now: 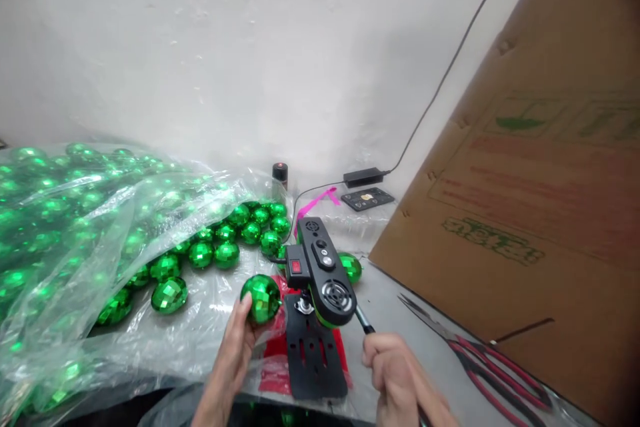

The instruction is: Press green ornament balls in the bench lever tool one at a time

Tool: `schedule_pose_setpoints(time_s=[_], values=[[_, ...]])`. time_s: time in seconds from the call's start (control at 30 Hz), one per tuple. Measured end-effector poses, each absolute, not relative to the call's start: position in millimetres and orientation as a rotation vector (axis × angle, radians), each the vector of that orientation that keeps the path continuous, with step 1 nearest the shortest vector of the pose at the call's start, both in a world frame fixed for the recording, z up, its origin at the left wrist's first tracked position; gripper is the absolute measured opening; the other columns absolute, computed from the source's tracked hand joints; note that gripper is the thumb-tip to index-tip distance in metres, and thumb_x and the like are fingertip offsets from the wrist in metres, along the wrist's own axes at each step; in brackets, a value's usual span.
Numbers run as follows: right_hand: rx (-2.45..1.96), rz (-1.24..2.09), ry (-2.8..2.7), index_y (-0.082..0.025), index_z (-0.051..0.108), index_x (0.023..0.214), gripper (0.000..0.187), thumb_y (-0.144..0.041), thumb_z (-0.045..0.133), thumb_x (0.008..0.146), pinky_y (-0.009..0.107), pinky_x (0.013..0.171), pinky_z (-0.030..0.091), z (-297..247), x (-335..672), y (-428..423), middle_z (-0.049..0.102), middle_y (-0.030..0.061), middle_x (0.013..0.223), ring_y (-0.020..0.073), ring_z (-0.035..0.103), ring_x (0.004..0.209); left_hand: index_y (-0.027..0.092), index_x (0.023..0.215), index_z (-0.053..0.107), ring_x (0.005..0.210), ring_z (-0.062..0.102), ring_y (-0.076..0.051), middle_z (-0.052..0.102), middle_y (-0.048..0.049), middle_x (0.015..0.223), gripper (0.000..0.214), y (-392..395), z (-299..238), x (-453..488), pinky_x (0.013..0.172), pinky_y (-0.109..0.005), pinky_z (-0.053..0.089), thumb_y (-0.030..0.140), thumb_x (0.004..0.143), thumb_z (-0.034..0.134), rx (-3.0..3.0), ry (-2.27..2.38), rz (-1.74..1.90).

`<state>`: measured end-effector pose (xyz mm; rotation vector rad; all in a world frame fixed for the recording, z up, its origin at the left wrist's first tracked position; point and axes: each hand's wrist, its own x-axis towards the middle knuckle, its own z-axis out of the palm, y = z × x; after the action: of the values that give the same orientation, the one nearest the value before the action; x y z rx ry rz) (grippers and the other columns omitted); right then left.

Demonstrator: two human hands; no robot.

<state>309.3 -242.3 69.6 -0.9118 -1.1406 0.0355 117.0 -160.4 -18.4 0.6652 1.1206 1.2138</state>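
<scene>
My left hand (235,347) holds a shiny green faceted ball (261,297) against the left side of a black and green bench tool (323,273) with a red switch. The tool stands on a black slotted base plate (313,357) over a red sheet. My right hand (397,373) is closed round the black handle (364,321) that sticks out of the tool's right side. Several more green balls (225,247) lie loose just behind the tool.
A big clear plastic bag (75,240) full of green balls fills the left. A large cardboard sheet (525,213) leans at the right, with red-handled scissors (480,360) in front of it. A power adapter (363,177), a remote-like pad (367,199) and a small black can (280,173) sit by the wall.
</scene>
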Motion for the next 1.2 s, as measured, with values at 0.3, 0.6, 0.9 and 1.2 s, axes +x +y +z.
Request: schedule_pose_setpoints(time_s=[0.3, 0.6, 0.9, 1.2], values=[[-0.959, 0.09, -1.268, -0.021, 0.055, 0.076, 0.037, -0.009, 0.047, 0.11, 0.023, 0.054, 0.043, 91.1, 315.3, -242.8, 0.057, -0.0014, 0.068, 0.0105, 0.056, 0.06, 0.02, 0.15, 0.059, 0.138, 0.07, -0.038, 0.072, -0.018, 0.151, 0.084, -207.7, -79.1, 162.6, 0.119, -0.054, 0.056, 0.057, 0.079, 0.082, 1.244, 1.332, 1.147], [-0.961, 0.083, -1.303, -0.021, 0.056, 0.077, 0.036, -0.009, 0.047, 0.11, 0.024, 0.054, 0.043, 93.0, 317.8, -245.2, 0.058, 0.0, 0.069, 0.0113, 0.056, 0.06, 0.021, 0.148, 0.06, 0.142, 0.067, -0.044, 0.072, -0.0203, 0.15, 0.075, -206.9, -91.3, 171.3, 0.12, -0.067, 0.053, 0.038, 0.077, 0.081, 1.693, 1.372, 1.082], [-0.958, 0.093, -1.267, -0.021, 0.053, 0.078, 0.037, -0.005, 0.045, 0.11, 0.025, 0.056, 0.041, 92.6, 311.0, -246.7, 0.055, -0.0017, 0.069, 0.0101, 0.054, 0.061, 0.021, 0.146, 0.062, 0.141, 0.067, -0.044, 0.072, -0.0191, 0.147, 0.073, -206.1, -82.7, 173.8, 0.12, -0.068, 0.052, 0.035, 0.077, 0.081, 1.662, 1.401, 1.057], [-1.001, 0.133, -1.193, -0.021, 0.05, 0.076, 0.038, -0.007, 0.046, 0.112, 0.026, 0.058, 0.04, 94.4, 306.0, -249.1, 0.054, -0.0014, 0.069, 0.0107, 0.054, 0.063, 0.022, 0.143, 0.065, 0.136, 0.067, -0.045, 0.073, -0.0177, 0.142, 0.074, -197.0, -72.9, 171.4, 0.118, -0.067, 0.053, 0.033, 0.073, 0.083, 1.762, 1.4, 0.975]])
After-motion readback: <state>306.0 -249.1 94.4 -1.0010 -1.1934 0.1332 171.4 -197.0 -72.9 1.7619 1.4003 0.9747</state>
